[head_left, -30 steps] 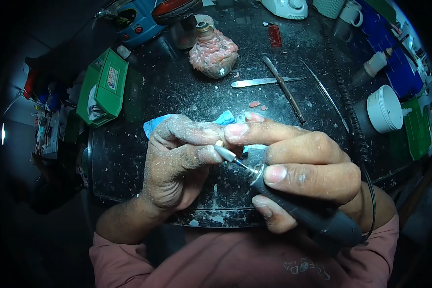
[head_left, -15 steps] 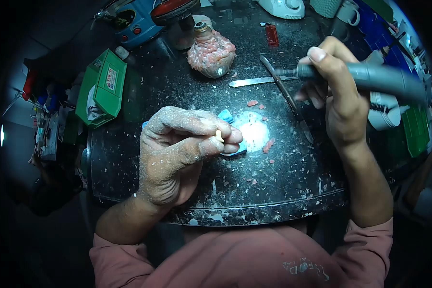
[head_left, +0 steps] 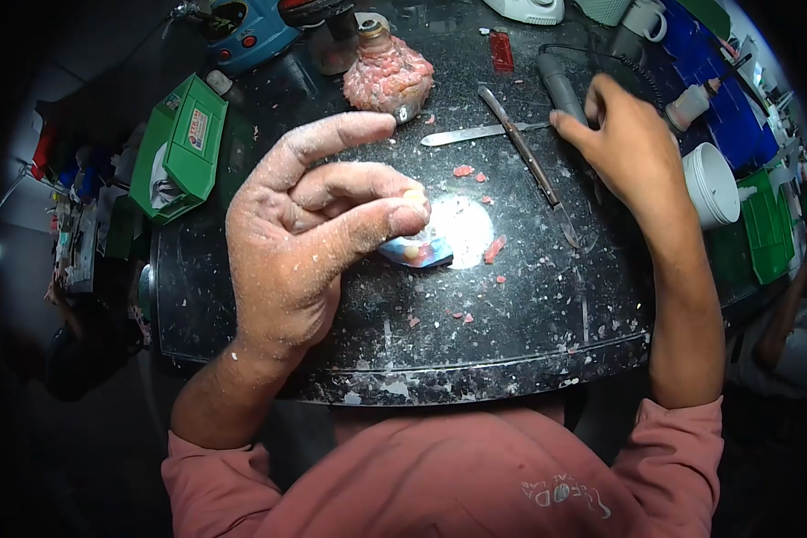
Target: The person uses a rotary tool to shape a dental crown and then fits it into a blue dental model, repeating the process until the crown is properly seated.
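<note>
A: Left side first. What's there?

B: Green bin (head_left: 208, 166) by the worktop's (head_left: 529, 323) left edge. Then the left hand (head_left: 287, 247), dust-coated, raised over the left half. Index finger lifted clear, loosely bent; thumb and what looks like the middle finger closed in a pinch.

A: Pinching what?

B: Small cream piece (head_left: 412, 195), just its top showing between the tips. Held above the worktop, between centre and left edge. Full shape hidden.

A: How would it handle?

B: My reading: very light, stiff, perhaps brittle at thin edges. Dusty skin could let it slip. Best taken by opposite sides, fingertips only, light squeeze.

A: Beneath?

B: Blue piece (head_left: 435, 253), pink and cream patches on it, partly behind the thumb. Contact with the hand: can't tell.

A: Further right?

B: Pale metal blade (head_left: 457, 137) crossed by a dark-handled knife (head_left: 529, 160). Then the grey handpiece (head_left: 560, 88), toward the far right corner.

A: And the right hand (head_left: 632, 143)?

B: Beside the handpiece, fingers half curled, thumb reaching its near end. Gripped, touching or let go: can't tell. White tub (head_left: 715, 188) last, near the right edge.
</note>
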A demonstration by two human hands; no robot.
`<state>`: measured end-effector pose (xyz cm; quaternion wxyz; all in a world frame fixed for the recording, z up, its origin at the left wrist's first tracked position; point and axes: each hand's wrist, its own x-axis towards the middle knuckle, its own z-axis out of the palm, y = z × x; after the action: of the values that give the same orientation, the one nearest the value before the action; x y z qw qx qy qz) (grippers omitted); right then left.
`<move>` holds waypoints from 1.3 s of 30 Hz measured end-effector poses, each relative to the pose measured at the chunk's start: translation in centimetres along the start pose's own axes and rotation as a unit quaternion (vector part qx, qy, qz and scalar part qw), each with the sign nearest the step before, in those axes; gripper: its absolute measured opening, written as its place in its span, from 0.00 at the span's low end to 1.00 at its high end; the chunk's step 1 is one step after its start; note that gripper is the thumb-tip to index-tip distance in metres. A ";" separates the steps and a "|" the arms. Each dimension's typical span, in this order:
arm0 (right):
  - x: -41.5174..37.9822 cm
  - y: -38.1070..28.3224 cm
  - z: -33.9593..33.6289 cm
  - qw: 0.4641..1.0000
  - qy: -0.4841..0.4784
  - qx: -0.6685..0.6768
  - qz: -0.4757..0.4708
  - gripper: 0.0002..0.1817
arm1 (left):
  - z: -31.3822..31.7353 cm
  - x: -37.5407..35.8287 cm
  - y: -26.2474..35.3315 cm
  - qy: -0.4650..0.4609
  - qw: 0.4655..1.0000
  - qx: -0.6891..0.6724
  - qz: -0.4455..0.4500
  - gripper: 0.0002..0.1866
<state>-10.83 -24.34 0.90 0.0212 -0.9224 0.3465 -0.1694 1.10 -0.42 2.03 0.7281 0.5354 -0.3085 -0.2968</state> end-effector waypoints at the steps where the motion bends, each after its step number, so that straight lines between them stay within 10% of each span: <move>1: -0.3 -0.8 -1.1 0.995 0.014 0.085 -0.057 0.19 | -0.1 0.2 0.1 -0.005 1.000 0.013 -0.009 0.28; 4: -2.4 -3.9 -1.6 0.816 0.050 0.479 -0.318 0.13 | -0.7 0.6 0.1 -0.032 0.996 0.040 -0.068 0.27; 6: -3.0 -5.3 -0.4 0.737 0.079 0.475 -0.473 0.18 | -0.9 0.7 -0.2 -0.063 0.993 -0.004 -0.095 0.24; 14: -3.9 -5.3 0.7 0.688 -0.101 0.648 -0.311 0.14 | -1.9 1.0 -1.0 -0.102 0.987 -0.006 -0.127 0.20; 20: -4.4 -5.5 -0.2 0.735 -0.166 0.638 -0.156 0.10 | -0.7 0.6 -0.7 -0.067 0.991 -0.005 -0.114 0.11; 24: -3.1 -4.5 1.0 0.752 -0.127 0.620 -0.185 0.09 | -1.9 1.2 0.8 0.041 0.989 0.135 0.045 0.19; 27: -2.5 -3.9 1.3 0.824 -0.078 0.475 -0.300 0.07 | -3.0 0.1 2.6 -0.011 0.961 0.270 -0.067 0.07; 33: -2.4 -3.6 1.8 0.827 -0.054 0.448 -0.335 0.08 | -3.8 -0.6 0.8 -0.161 0.823 0.538 0.085 0.43; 39: -2.5 -3.7 1.7 0.827 -0.050 0.445 -0.338 0.08 | -3.6 0.3 -0.9 -0.185 0.788 0.577 0.110 0.37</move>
<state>-9.68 -20.03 -0.88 0.3882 -0.8795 -0.1019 -0.2558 3.94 1.31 0.31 0.2396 0.7531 -0.6081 -0.0750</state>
